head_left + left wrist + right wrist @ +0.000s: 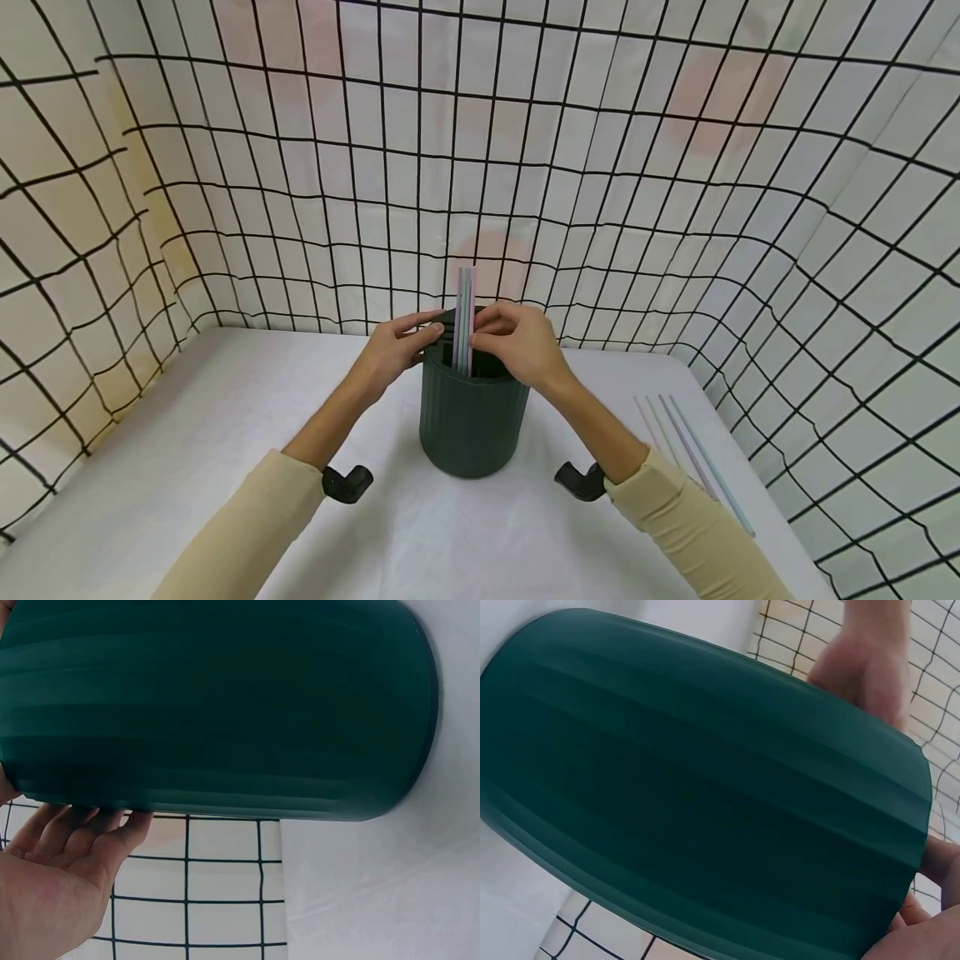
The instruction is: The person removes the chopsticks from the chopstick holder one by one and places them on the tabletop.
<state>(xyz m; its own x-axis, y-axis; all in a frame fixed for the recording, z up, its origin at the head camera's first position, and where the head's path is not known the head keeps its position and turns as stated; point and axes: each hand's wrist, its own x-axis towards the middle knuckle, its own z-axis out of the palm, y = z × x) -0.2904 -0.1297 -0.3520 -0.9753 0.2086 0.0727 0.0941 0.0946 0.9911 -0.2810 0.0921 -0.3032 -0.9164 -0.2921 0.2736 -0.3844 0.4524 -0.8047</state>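
A dark green ribbed bin (472, 425) stands upright on the table, with a bundle of thin pastel straws (463, 312) rising out of its mouth. My left hand (393, 350) grips the bin's rim at the left, thumb on top. In the left wrist view, the fingers of the left hand (75, 855) lie against the bin's outer side. Over the right part of the mouth, my right hand (525, 346) pinches at the straws' right edge with thumb and forefinger. The bin's wall (705, 780) fills most of the right wrist view, and the straws' lower ends are hidden inside it.
Several loose pastel straws (693, 446) lie on the white table (247, 400) to the right, partly behind the right sleeve. A black wire grid (420, 158) stands along the back and both sides, close behind the bin.
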